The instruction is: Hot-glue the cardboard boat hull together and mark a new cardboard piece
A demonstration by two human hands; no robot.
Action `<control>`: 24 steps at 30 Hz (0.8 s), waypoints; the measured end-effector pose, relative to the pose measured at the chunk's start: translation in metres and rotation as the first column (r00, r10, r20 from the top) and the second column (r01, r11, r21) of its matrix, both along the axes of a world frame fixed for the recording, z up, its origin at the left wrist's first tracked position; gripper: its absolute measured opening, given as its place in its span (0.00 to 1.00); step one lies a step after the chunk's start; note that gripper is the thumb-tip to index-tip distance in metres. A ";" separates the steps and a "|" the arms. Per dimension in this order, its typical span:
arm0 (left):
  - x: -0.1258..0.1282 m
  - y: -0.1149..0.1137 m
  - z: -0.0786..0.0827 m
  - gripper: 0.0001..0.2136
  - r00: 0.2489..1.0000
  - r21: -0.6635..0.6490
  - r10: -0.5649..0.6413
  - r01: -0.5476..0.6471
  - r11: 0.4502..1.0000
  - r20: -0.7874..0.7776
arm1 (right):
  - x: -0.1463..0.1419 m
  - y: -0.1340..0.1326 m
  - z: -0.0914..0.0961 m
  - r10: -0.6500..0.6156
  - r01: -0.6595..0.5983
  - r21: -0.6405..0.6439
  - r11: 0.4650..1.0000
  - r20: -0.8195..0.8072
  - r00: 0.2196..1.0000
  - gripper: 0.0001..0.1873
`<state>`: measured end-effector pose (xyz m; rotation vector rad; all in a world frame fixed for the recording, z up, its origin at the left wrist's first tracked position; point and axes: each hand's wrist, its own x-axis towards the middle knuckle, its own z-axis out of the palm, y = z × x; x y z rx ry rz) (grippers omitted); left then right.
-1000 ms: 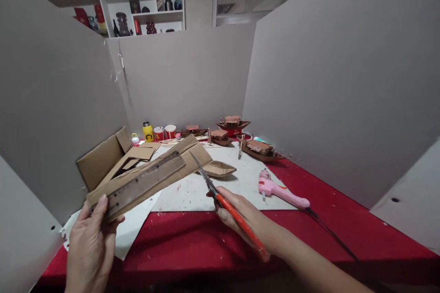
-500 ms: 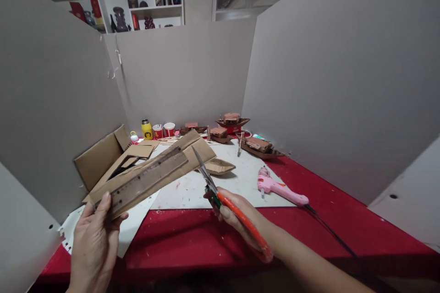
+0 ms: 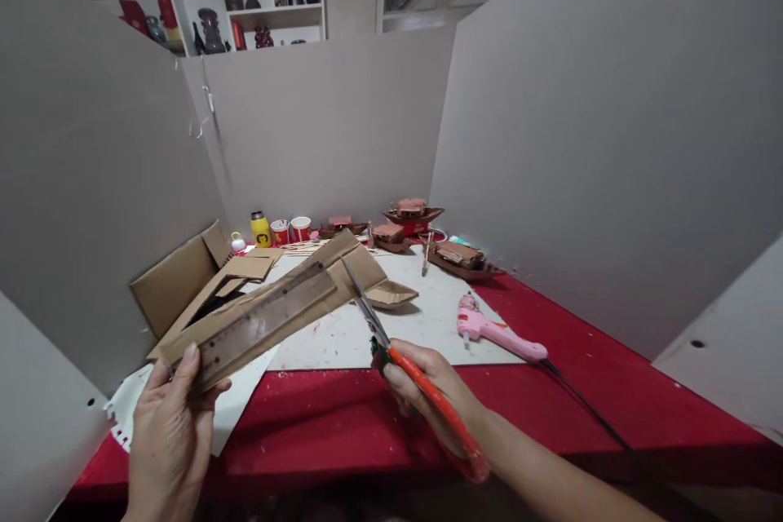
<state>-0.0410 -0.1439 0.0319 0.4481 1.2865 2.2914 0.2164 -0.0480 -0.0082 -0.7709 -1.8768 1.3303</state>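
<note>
My left hand [image 3: 168, 432] grips the near end of a long brown cardboard strip [image 3: 342, 273] together with a dark metal ruler [image 3: 263, 322] lying along it, both raised over the table. My right hand [image 3: 422, 387] is closed on orange-handled scissors [image 3: 400, 359]. The blades point up and away, and their tips touch the strip's right edge near its far end.
A pink glue gun [image 3: 498, 333] with a black cord lies on the red table [image 3: 342, 424] to the right. White paper [image 3: 422, 326] covers the middle. Cardboard scraps [image 3: 177, 281], a yellow bottle [image 3: 261, 230], cups [image 3: 292, 230] and brown model boats [image 3: 462, 259] stand at the back. Grey partitions enclose three sides.
The scissors have swung slightly more upright and closer to the strip's edge. My left hand has shifted a little with the strip and ruler.
</note>
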 end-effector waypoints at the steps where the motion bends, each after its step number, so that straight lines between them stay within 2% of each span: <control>1: 0.000 0.000 -0.001 0.07 1.000 0.009 0.007 -0.007 1.000 -0.002 | -0.001 -0.001 -0.001 -0.002 0.002 -0.033 0.999 -0.009 1.000 0.23; 4: -0.003 0.000 -0.003 0.08 1.000 0.009 0.022 -0.022 1.000 0.011 | -0.002 -0.003 -0.002 -0.009 0.008 -0.065 0.998 -0.010 1.000 0.23; 10: -0.008 0.000 -0.007 0.07 1.000 -0.025 -0.004 0.004 1.000 0.008 | -0.002 -0.004 -0.001 -0.027 0.027 -0.020 0.999 0.009 1.000 0.24; 16: -0.010 -0.004 -0.008 0.08 1.000 -0.034 -0.001 0.002 0.999 0.015 | 0.002 0.000 0.007 0.020 -0.038 0.155 0.987 0.112 0.993 0.23; 21: -0.009 -0.009 -0.006 0.06 0.999 -0.028 0.036 -0.037 0.999 -0.034 | 0.005 -0.001 0.008 0.165 -0.168 0.014 0.986 0.131 0.978 0.26; 24: -0.007 -0.011 -0.005 0.08 0.999 -0.031 0.009 -0.010 0.999 -0.051 | 0.006 -0.001 0.003 0.144 -0.147 0.017 0.989 0.126 0.981 0.26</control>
